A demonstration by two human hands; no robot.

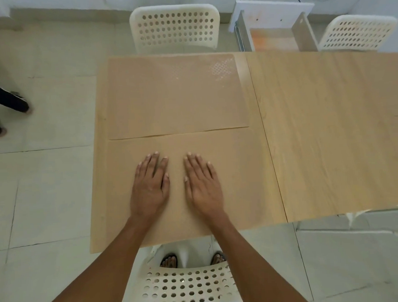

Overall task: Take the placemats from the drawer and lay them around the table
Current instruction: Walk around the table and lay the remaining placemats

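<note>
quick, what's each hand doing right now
Left hand: open, flat, palm down on the near placemat, gripping nothing.
Right hand: open, flat on the same placemat, gripping nothing.

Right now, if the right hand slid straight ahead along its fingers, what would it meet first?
The right hand lies flat on the near placemat, fingers angled slightly left. Sliding on, it would first reach the near edge of the far placemat, probably.

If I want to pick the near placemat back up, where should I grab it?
Probably the near placemat lifts easiest at its near edge, which looks to overhang the table. It lies flat under the left hand and right hand, so pinch there from below.
</note>
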